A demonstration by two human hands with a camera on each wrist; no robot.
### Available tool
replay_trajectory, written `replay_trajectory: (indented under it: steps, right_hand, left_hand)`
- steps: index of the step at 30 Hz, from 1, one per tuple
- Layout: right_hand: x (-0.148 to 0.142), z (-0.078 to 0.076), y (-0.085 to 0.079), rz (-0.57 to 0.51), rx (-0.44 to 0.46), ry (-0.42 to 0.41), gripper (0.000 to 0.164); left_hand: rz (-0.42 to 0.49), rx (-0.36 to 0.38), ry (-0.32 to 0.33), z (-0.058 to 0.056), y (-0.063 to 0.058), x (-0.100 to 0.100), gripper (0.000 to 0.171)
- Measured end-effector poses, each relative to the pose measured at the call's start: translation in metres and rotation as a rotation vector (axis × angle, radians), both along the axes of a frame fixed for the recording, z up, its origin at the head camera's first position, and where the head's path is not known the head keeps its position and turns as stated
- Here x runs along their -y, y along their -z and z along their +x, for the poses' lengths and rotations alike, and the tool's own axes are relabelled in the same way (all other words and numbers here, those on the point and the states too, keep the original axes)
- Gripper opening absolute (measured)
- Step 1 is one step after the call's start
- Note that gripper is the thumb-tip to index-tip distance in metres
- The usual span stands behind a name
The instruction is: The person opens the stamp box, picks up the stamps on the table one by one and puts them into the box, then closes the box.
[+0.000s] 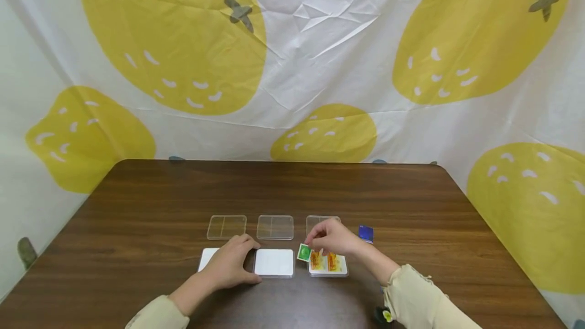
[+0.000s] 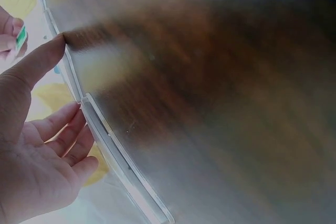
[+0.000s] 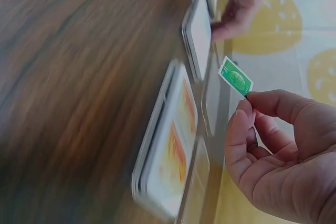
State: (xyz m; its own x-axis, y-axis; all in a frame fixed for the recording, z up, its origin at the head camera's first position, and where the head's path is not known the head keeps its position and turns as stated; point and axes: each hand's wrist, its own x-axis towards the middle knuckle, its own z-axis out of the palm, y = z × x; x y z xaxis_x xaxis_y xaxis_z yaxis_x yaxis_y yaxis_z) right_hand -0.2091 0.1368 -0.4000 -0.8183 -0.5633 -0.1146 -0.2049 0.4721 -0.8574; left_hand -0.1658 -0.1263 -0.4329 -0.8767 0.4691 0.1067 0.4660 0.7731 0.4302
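- Progress, judged from here: the right case (image 1: 328,274), beside the middle case (image 1: 274,262), bears orange-yellow prints (image 1: 335,263); the middle case shows plain white.
- Remaining, as I judge: green stamp (image 1: 303,252) not yet set down, held just right of the middle case.
- Right hand (image 1: 335,237): pinches the green stamp.
- Left hand (image 1: 233,263): spread wide at the middle case's left side.
- Count: cases, three (left case (image 1: 207,256) partly hidden); orange-yellow prints, two; green stamp, one; clear covers (image 1: 275,227) beyond the middle case's row, three.

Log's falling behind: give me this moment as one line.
right hand: pinching green stamp; left hand: at middle case; orange prints: on right case; blue piece: right of cases
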Motion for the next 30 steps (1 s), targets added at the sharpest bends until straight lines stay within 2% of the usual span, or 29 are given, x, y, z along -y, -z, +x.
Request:
replay_trajectory:
  steps: [3, 6, 12, 20, 30]
  right_hand:
    - [0.016, 0.000, 0.006, -0.009, 0.037, 0.010, 0.010]
    - [0.029, 0.001, 0.012, -0.001, 0.023, 0.018, 0.008]
    - [0.045, 0.003, 0.022, 0.075, -0.141, 0.004, 0.007]
    - [0.055, 0.006, 0.024, 0.161, -0.371, -0.008, 0.009]
    - [0.057, 0.009, 0.027, 0.209, -0.472, 0.002, 0.011]
  left_hand:
    - [0.000, -0.001, -0.003, -0.001, 0.000, 0.000, 0.059]
    - [0.004, -0.001, -0.006, -0.001, -0.001, 0.001, 0.058]
    - [0.009, -0.001, -0.007, -0.001, -0.001, 0.000, 0.057]
    - [0.011, 0.005, 0.000, -0.001, -0.001, 0.000, 0.058]
    - [0.011, 0.011, -0.001, -0.001, 0.000, 0.000, 0.058]
